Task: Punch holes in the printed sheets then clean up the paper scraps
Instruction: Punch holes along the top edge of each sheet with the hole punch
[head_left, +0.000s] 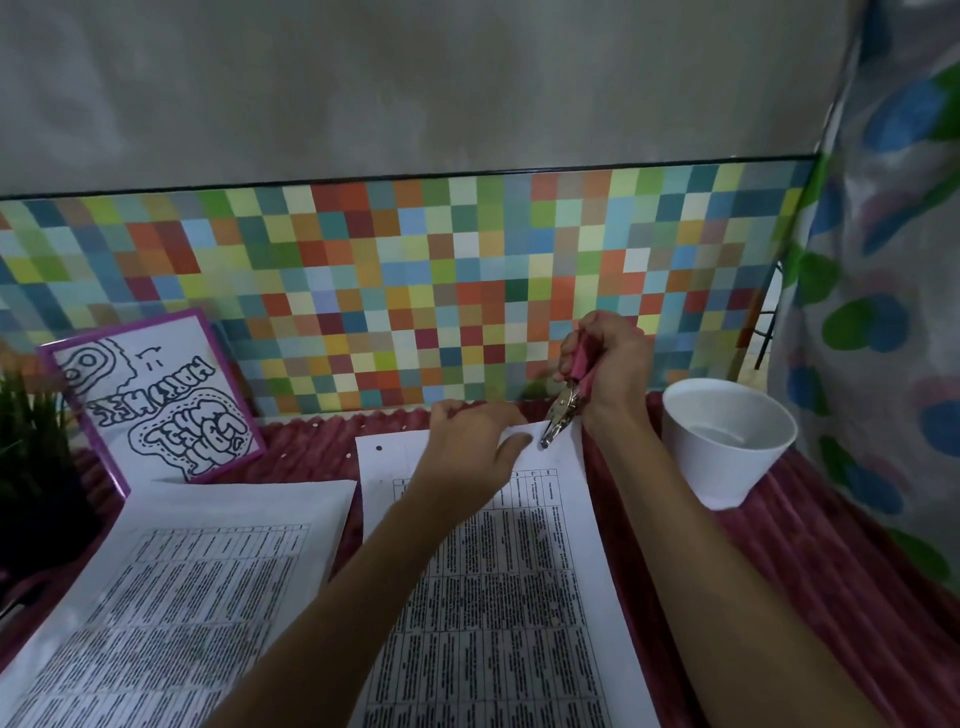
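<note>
A printed sheet (498, 582) lies lengthwise in front of me on the dark red ribbed cloth (810, 561). One punched hole shows near its far left corner. My left hand (475, 447) pinches the sheet's far edge. My right hand (605, 371) grips a pink-handled hole punch (563, 408), whose metal jaws sit on the sheet's far right corner. A second stack of printed sheets (171, 597) lies to the left. A few small white paper dots (314, 425) lie on the cloth beyond the sheets.
A white cup (727, 441) stands at the right, close to my right wrist. A purple-framed drawing (156, 395) leans against the multicoloured checked wall at the left. A green plant in a dark pot (31, 441) stands at the far left. A patterned curtain hangs at the right.
</note>
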